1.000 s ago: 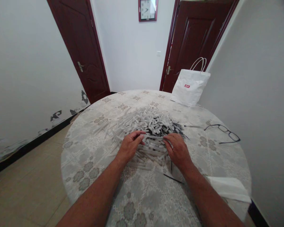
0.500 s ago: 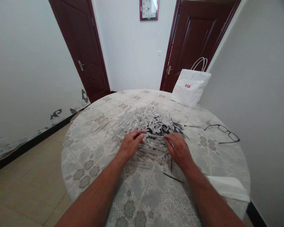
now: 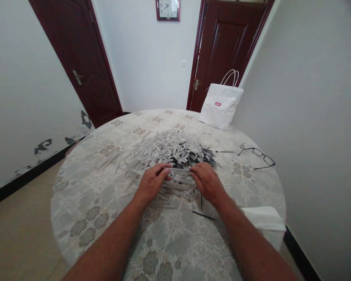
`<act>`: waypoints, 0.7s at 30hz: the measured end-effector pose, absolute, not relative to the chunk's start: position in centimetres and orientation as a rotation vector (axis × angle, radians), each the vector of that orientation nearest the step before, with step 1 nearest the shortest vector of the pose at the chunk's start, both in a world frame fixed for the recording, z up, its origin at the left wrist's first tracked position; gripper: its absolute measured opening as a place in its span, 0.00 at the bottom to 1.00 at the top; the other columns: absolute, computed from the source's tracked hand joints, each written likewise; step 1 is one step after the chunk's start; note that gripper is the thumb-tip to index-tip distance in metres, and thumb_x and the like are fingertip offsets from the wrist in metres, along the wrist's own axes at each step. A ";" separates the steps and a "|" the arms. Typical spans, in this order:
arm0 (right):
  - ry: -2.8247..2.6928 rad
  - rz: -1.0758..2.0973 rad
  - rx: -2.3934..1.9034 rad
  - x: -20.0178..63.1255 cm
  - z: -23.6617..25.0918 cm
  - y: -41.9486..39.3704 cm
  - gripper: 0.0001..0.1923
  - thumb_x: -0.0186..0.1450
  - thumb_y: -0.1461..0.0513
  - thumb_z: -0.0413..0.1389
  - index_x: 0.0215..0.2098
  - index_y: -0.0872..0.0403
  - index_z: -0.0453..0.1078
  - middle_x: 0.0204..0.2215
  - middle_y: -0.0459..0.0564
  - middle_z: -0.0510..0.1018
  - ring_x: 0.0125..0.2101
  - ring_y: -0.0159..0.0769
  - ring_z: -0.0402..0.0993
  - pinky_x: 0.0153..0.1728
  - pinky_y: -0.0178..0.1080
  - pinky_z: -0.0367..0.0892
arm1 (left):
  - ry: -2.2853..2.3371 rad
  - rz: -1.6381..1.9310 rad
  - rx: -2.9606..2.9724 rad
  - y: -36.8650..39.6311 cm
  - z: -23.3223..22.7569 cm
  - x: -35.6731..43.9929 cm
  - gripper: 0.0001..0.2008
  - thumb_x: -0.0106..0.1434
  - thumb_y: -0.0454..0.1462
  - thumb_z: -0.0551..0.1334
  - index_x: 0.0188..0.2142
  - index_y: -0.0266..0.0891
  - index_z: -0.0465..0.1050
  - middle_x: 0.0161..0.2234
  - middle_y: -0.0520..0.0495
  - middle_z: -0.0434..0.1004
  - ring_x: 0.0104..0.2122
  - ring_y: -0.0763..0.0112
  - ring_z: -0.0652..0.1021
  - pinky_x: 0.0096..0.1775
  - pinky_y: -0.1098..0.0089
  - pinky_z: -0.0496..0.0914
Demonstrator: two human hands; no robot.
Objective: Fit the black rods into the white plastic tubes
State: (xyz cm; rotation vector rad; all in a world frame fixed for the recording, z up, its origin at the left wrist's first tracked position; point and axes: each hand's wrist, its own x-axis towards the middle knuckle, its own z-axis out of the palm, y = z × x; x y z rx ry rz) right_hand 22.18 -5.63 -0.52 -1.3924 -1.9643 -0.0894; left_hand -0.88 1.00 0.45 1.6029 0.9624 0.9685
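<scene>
A whitish pen barrel (image 3: pixel 180 169) spans the gap between my two hands, level above the pile. My left hand (image 3: pixel 152 182) pinches its left end between thumb and fingers. The fingers of my right hand (image 3: pixel 207 181) are closed on the right end. Beneath and in front of them lie several pale pen barrels (image 3: pixel 177 186). Just beyond is a heap of short white pen caps (image 3: pixel 175 145), with thin black pen refills (image 3: pixel 209 156) spread at its right side. One loose black refill (image 3: pixel 204 215) rests nearer to me.
The round table has a floral lace cloth (image 3: pixel 102 234). A white paper bag (image 3: pixel 220 104) stands at the back right. Black-framed glasses (image 3: pixel 261 157) lie on the right, and a folded white cloth or paper (image 3: pixel 263 218) sits near the right edge.
The view has turned slightly right, so everything sits further left in the picture. My hands remain at the pen barrel, which now looks more level, and they are slightly closer together.
</scene>
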 end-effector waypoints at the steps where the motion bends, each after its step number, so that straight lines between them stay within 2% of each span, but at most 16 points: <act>1: -1.973 -0.079 -1.396 22.2 -0.5 -5.7 0.09 0.72 0.65 0.51 0.45 0.55 0.73 0.39 0.55 0.74 0.42 0.44 0.69 0.45 0.44 0.66 | 0.964 0.959 1.595 1.0 0.5 -0.9 0.18 0.65 0.47 0.61 0.47 0.39 0.78 0.36 0.48 0.82 0.33 0.64 0.83 0.39 0.68 0.73; 7: -2.046 0.073 -1.361 22.9 -0.6 -5.8 0.09 0.72 0.64 0.52 0.46 0.54 0.73 0.38 0.54 0.75 0.41 0.42 0.71 0.44 0.42 0.66 | 0.989 0.917 1.660 0.8 0.7 -0.9 0.17 0.65 0.46 0.60 0.45 0.39 0.78 0.39 0.48 0.82 0.34 0.64 0.83 0.39 0.68 0.73; 12: -2.048 0.281 -1.414 23.6 -0.2 -6.1 0.09 0.71 0.63 0.53 0.46 0.53 0.75 0.38 0.52 0.78 0.39 0.39 0.74 0.43 0.39 0.67 | 0.952 0.862 1.779 0.9 0.7 -1.0 0.14 0.66 0.43 0.59 0.45 0.39 0.77 0.34 0.50 0.82 0.33 0.65 0.82 0.41 0.68 0.72; 17: -2.030 0.480 -1.471 23.7 0.2 -6.4 0.10 0.71 0.61 0.53 0.45 0.52 0.77 0.40 0.51 0.81 0.41 0.39 0.76 0.44 0.39 0.66 | 0.905 0.833 1.795 0.9 0.7 -1.1 0.14 0.66 0.43 0.58 0.44 0.39 0.76 0.38 0.48 0.82 0.33 0.65 0.83 0.40 0.68 0.72; 21: -1.967 0.589 -1.498 24.0 0.6 -6.5 0.12 0.70 0.60 0.53 0.45 0.52 0.77 0.41 0.51 0.82 0.42 0.39 0.76 0.45 0.39 0.66 | 0.904 0.815 1.813 1.0 0.6 -1.1 0.13 0.66 0.42 0.58 0.44 0.39 0.76 0.32 0.49 0.81 0.33 0.64 0.82 0.41 0.67 0.71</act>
